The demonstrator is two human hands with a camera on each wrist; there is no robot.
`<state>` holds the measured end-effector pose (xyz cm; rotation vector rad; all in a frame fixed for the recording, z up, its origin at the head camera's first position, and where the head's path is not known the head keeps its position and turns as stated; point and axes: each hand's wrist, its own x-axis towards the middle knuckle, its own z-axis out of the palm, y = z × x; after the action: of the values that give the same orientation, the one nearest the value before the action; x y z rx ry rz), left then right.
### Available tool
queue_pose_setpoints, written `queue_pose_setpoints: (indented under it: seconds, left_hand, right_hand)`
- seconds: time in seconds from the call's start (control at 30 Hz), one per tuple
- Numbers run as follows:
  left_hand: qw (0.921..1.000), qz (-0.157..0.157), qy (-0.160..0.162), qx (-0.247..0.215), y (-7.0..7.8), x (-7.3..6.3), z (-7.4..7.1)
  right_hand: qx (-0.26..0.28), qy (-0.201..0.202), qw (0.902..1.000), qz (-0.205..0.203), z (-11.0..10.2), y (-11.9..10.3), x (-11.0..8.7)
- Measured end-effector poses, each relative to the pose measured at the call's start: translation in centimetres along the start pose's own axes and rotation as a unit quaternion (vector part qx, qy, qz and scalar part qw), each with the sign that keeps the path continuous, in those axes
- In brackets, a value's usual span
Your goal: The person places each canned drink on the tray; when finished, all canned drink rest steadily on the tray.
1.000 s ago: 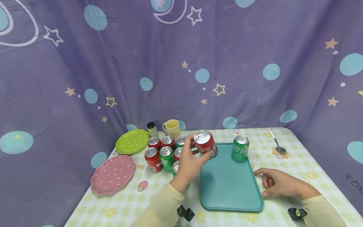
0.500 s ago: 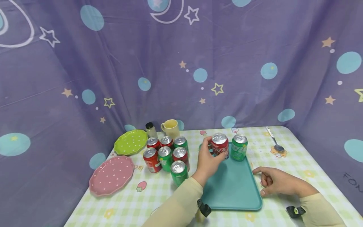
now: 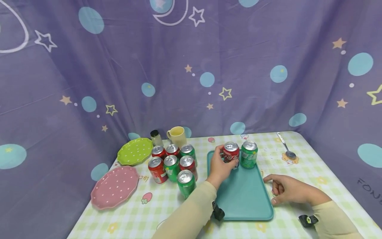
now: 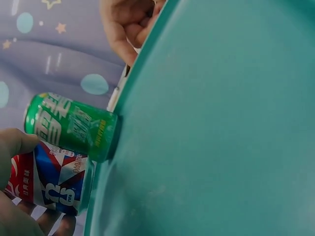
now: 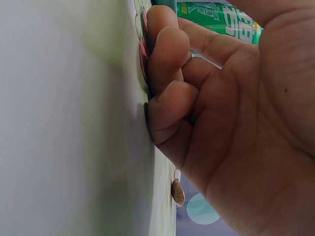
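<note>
My left hand (image 3: 221, 167) grips a red cola can (image 3: 231, 151), upright over the far part of the teal tray (image 3: 244, 199). In the left wrist view, thumb and fingers wrap the cola can (image 4: 54, 177), its base close to the tray surface; whether it touches cannot be told. Just right of it, a green soda can (image 3: 249, 155) stands on the tray. My right hand (image 3: 289, 190) rests on the cloth at the tray's right edge, index finger reaching to the rim, thumb close by, other fingers loosely curled. The right wrist view shows those curled fingers (image 5: 170, 54) against the cloth.
Several red and green cans (image 3: 171, 166) stand grouped left of the tray. Behind them are a yellow mug (image 3: 178, 135) and a black-lidded jar (image 3: 156, 137). Green (image 3: 135, 152) and pink (image 3: 114, 188) plates lie at the left. A spoon (image 3: 287, 146) lies at the back right.
My left hand has carried the cola can rightward and lowered it beside the green can on the tray. The right hand has stayed at the tray's edge.
</note>
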<state>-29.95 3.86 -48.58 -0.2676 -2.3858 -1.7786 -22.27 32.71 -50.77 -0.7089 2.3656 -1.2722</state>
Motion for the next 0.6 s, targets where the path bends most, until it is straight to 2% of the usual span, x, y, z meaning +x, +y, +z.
queue_pose_setpoints:
  seconds: [0.23,0.6]
  left_hand:
    - [0.9997,-0.017,0.004,0.016,-0.7,1.2,0.9]
    - [0.9994,-0.021,0.007,0.027,-1.1,1.8,1.7]
  right_hand:
    - [-0.004,0.003,1.0000,0.001,0.0,0.0,0.0]
    - [-0.002,0.002,0.9999,0.016,0.0,-0.3,0.0]
